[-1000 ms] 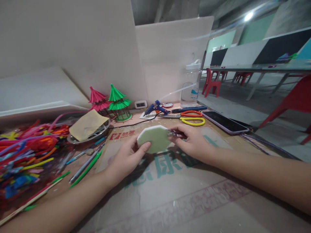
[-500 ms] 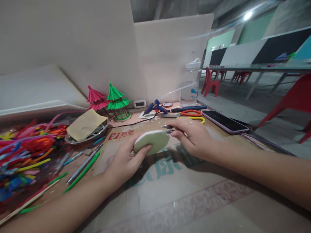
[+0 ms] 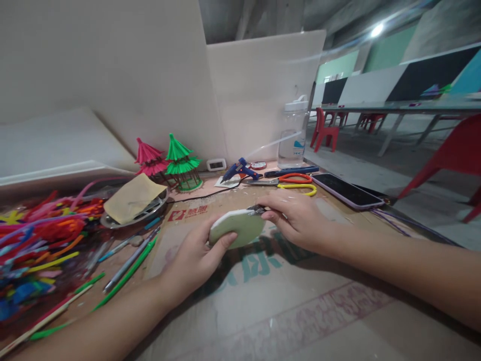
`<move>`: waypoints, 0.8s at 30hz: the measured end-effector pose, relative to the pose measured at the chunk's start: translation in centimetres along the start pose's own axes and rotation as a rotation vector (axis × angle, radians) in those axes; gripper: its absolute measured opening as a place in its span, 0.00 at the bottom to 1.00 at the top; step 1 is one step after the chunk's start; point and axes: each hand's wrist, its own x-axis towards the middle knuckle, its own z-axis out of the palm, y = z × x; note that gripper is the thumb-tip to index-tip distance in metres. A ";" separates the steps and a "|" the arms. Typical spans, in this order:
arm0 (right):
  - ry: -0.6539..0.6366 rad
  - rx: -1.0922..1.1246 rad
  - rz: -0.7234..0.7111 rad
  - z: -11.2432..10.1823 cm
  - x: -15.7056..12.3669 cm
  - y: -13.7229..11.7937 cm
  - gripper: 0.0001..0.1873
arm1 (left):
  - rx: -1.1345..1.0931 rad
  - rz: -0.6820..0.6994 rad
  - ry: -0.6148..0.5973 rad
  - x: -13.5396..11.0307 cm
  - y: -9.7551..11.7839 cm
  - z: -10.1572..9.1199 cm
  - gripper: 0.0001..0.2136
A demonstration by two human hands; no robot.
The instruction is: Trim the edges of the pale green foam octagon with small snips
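Note:
My left hand [image 3: 201,250] is closed round the left side of a pale green disc [image 3: 240,229] with a white edge, its thumb lying across the green face. The disc is tilted above the cardboard. At its upper right edge my right hand [image 3: 296,215] pinches a small dark metal tool [image 3: 258,209], which touches the white rim. Fingers cover most of this tool, so whether it is a blade or tweezers is unclear.
Behind the hands lie a blue glue gun [image 3: 240,170], scissors [image 3: 296,184] and a phone [image 3: 347,190]. A water bottle [image 3: 292,140] stands at the back. Green [image 3: 182,163] and red [image 3: 148,156] pipe-cleaner models stand by a metal dish [image 3: 164,205]. Pipe cleaners [image 3: 41,250] pile up left.
The metal tool has come down onto the disc's upper right rim, where it stuck out above and beside it before. My left hand keeps its hold; the view has shifted slightly.

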 end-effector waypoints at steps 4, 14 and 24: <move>-0.006 0.063 0.029 0.1 0.0 -0.2 0.14 | -0.064 -0.033 -0.001 -0.1 0.1 0.0 0.13; 0.051 0.355 0.467 1.8 -0.3 0.1 0.17 | -0.188 -0.188 0.048 0.3 0.3 0.0 0.09; -0.062 0.391 0.414 2.7 -1.0 -0.2 0.09 | -0.298 -0.192 0.005 -0.2 0.2 0.3 0.10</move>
